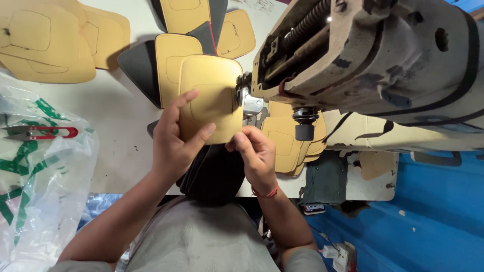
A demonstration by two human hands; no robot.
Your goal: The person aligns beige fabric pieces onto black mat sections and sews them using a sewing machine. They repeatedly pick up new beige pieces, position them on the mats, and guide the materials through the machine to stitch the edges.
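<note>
A tan leather panel with rounded corners is held up at the needle area of a worn industrial sewing machine. My left hand grips its left and lower edge, thumb across the front. My right hand pinches its lower right corner; a red thread band circles that wrist. Under the panel hangs a dark grey fabric piece. The presser foot sits just right of the panel's edge.
More tan panels lie on the white table at far left and a stack under the machine. Tan-and-grey pieces sit behind. Red-handled thread snips rest on a plastic bag. Blue floor lies at right.
</note>
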